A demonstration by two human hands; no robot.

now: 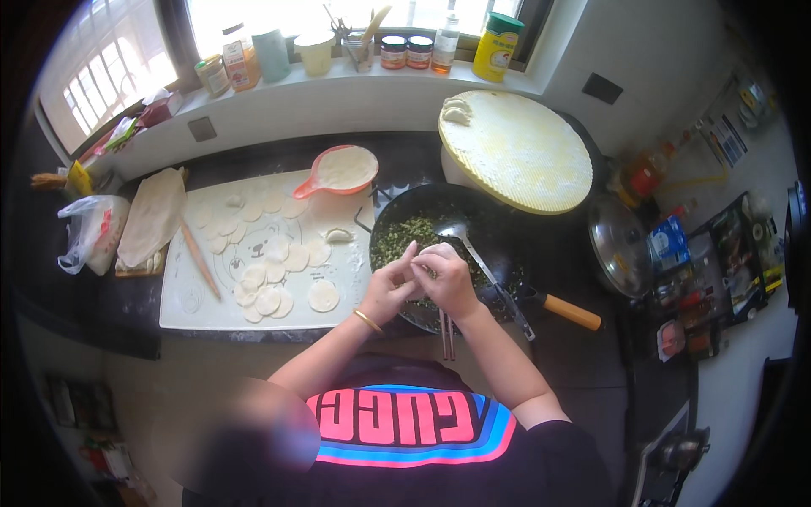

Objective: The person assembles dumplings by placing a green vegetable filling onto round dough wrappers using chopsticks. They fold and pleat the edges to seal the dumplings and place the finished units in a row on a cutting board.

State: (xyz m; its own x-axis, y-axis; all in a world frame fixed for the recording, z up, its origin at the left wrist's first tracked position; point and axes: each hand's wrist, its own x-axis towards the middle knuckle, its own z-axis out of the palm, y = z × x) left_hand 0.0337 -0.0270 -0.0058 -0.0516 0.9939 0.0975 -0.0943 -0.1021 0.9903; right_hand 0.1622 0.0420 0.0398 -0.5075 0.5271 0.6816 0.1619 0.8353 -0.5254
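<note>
While pinched between both hands over wok (507, 253), dumpling (420, 269) sits mostly hidden by fingers. Left hand (390, 287) and right hand (448, 279) touching, grip of each closed on dough edge. Judged soft, light, tear-prone, floury; hold at rim seam, not filled belly. Ladle (454, 230) rests in green filling (397, 235). Round wrappers (269, 300) on white mat (190, 304), tabletop left.

Black wok (498, 221); green filling (404, 234); white mat (194, 296); pale yellow round tray (515, 150); orange-handled scoop (338, 171)
</note>
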